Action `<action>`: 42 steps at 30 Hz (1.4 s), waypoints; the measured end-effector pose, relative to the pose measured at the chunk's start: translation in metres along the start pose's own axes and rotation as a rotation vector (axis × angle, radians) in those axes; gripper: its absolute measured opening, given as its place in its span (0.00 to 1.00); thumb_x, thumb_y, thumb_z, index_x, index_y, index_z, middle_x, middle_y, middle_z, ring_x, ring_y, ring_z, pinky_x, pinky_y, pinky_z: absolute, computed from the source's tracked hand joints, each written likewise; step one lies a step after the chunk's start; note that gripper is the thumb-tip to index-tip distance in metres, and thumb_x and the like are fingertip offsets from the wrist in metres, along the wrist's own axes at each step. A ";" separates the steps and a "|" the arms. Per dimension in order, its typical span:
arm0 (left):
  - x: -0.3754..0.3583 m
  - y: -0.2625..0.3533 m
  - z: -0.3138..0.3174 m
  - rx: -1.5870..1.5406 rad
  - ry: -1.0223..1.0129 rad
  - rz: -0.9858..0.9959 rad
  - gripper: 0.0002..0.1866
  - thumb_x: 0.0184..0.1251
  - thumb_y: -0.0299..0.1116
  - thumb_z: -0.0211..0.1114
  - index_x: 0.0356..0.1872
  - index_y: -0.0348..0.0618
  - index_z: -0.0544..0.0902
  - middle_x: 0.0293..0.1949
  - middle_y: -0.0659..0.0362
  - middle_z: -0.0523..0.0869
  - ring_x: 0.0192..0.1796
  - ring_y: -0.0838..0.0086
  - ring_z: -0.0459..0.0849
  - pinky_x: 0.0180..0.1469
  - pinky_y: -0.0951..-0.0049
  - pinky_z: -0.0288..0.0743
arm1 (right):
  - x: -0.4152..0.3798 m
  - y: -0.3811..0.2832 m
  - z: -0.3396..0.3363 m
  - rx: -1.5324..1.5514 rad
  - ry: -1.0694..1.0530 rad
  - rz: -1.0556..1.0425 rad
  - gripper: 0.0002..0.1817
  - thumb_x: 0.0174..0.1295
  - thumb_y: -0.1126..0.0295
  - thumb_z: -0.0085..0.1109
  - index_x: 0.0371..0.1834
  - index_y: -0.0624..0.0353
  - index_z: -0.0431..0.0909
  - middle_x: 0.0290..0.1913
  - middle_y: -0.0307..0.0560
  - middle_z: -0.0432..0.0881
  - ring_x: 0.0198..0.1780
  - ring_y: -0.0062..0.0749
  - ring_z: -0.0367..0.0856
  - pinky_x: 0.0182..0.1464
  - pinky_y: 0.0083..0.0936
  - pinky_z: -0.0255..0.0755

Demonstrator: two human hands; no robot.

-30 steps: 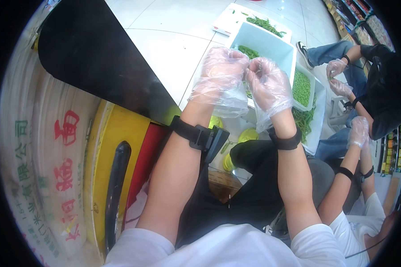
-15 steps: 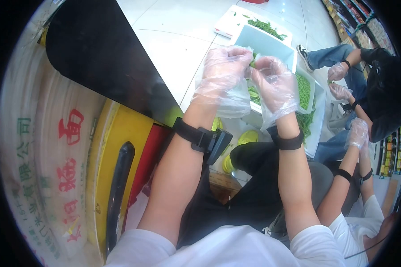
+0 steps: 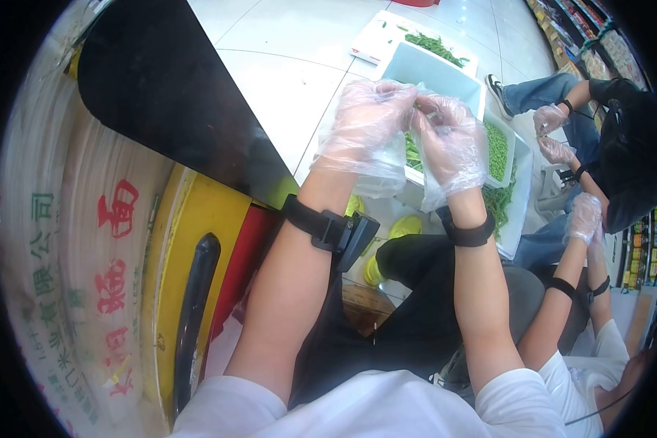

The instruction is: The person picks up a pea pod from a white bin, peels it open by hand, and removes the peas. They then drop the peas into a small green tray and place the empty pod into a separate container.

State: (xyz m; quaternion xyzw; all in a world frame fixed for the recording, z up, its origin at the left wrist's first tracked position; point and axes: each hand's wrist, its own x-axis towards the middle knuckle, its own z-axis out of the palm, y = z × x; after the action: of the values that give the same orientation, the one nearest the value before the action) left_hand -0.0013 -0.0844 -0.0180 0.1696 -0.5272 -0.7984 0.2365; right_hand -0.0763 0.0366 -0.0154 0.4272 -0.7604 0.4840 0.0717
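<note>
My left hand point(image 3: 376, 117) and my right hand point(image 3: 449, 135), both in clear plastic gloves, meet fingertip to fingertip above the white foam boxes. Between their pinched fingers is a green pea pod point(image 3: 416, 109), of which only a sliver shows. Just beyond and below the hands stands an open foam box point(image 3: 445, 73). To the right of my right hand, a white tray of loose green peas point(image 3: 498, 151) rests over a larger box holding green pods point(image 3: 498, 201).
Farther off, a foam lid point(image 3: 372, 40) carries a heap of green pods point(image 3: 436, 47). On the right, two people in gloves sit close by, one with hands point(image 3: 553, 135) together. A dark panel point(image 3: 175, 87) and a yellow case point(image 3: 190, 255) flank my left side.
The fingers of both hands have drawn closer together, hiding most of the green pod that showed before. My left hand has turned slightly and dipped a little.
</note>
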 end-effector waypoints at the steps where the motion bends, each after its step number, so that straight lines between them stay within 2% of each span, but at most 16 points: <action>1: 0.001 -0.002 0.000 0.012 -0.012 0.005 0.10 0.62 0.31 0.65 0.34 0.31 0.84 0.28 0.58 0.84 0.30 0.80 0.79 0.33 0.77 0.73 | 0.000 -0.002 -0.001 0.000 0.000 0.001 0.11 0.56 0.73 0.67 0.42 0.61 0.83 0.39 0.44 0.84 0.33 0.23 0.80 0.39 0.21 0.75; 3: 0.001 -0.001 -0.001 0.077 0.008 0.005 0.10 0.61 0.31 0.66 0.34 0.31 0.85 0.28 0.58 0.84 0.30 0.79 0.79 0.33 0.77 0.73 | 0.000 -0.008 -0.003 0.060 -0.002 0.048 0.10 0.52 0.72 0.65 0.38 0.60 0.83 0.34 0.48 0.84 0.35 0.34 0.83 0.39 0.26 0.76; 7: 0.002 -0.002 -0.002 0.222 0.041 -0.014 0.09 0.58 0.30 0.66 0.33 0.32 0.85 0.26 0.57 0.85 0.30 0.79 0.79 0.33 0.75 0.74 | 0.000 -0.007 -0.002 0.075 -0.030 0.021 0.09 0.52 0.73 0.65 0.36 0.61 0.82 0.33 0.48 0.83 0.34 0.34 0.83 0.38 0.26 0.76; 10: 0.006 -0.009 -0.005 0.187 0.005 -0.048 0.09 0.57 0.29 0.66 0.32 0.32 0.85 0.26 0.57 0.85 0.29 0.78 0.80 0.33 0.75 0.74 | 0.002 -0.007 -0.001 0.041 -0.072 0.047 0.08 0.51 0.73 0.64 0.35 0.61 0.81 0.33 0.48 0.83 0.33 0.33 0.82 0.38 0.26 0.76; 13: 0.006 -0.012 -0.007 0.292 -0.026 -0.049 0.07 0.56 0.29 0.66 0.30 0.34 0.86 0.25 0.58 0.84 0.28 0.78 0.80 0.33 0.76 0.74 | 0.002 -0.004 -0.004 0.045 -0.178 0.101 0.08 0.51 0.73 0.64 0.34 0.60 0.80 0.33 0.49 0.82 0.33 0.33 0.82 0.38 0.26 0.75; 21: 0.007 -0.013 -0.005 0.213 0.021 -0.044 0.07 0.56 0.29 0.66 0.26 0.35 0.85 0.22 0.61 0.81 0.25 0.81 0.76 0.29 0.76 0.71 | -0.002 -0.002 0.002 -0.022 -0.117 -0.034 0.06 0.51 0.76 0.62 0.32 0.62 0.76 0.32 0.55 0.79 0.34 0.49 0.79 0.38 0.33 0.74; 27: 0.007 -0.013 -0.001 0.143 0.131 0.012 0.08 0.58 0.30 0.65 0.29 0.34 0.85 0.23 0.62 0.82 0.26 0.82 0.76 0.29 0.77 0.72 | 0.000 -0.006 0.003 -0.205 -0.029 -0.196 0.08 0.51 0.76 0.63 0.35 0.59 0.78 0.34 0.54 0.80 0.35 0.50 0.80 0.38 0.36 0.75; 32: 0.004 -0.006 0.004 0.120 0.181 0.015 0.10 0.62 0.30 0.65 0.35 0.31 0.85 0.27 0.58 0.85 0.29 0.81 0.79 0.32 0.77 0.74 | 0.003 -0.008 0.001 -0.210 0.010 -0.162 0.09 0.50 0.74 0.66 0.35 0.58 0.78 0.34 0.51 0.80 0.35 0.48 0.80 0.38 0.36 0.75; 34: 0.003 -0.007 0.003 0.016 0.178 0.018 0.11 0.63 0.31 0.65 0.38 0.30 0.84 0.30 0.57 0.86 0.31 0.80 0.81 0.34 0.77 0.75 | 0.003 -0.008 0.002 -0.217 0.005 -0.148 0.10 0.50 0.73 0.67 0.35 0.57 0.78 0.34 0.51 0.80 0.36 0.47 0.80 0.38 0.36 0.75; 42: 0.001 -0.004 0.005 0.014 0.148 0.013 0.11 0.64 0.30 0.65 0.38 0.29 0.84 0.30 0.57 0.87 0.31 0.80 0.81 0.35 0.78 0.76 | 0.003 -0.007 0.003 -0.262 -0.005 -0.121 0.09 0.51 0.73 0.67 0.33 0.58 0.76 0.34 0.51 0.79 0.36 0.48 0.80 0.37 0.37 0.75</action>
State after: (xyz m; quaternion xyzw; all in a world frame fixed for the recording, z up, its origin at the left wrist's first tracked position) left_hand -0.0056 -0.0801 -0.0196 0.2263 -0.5148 -0.7784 0.2790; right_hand -0.0724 0.0319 -0.0110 0.4604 -0.7901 0.3742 0.1538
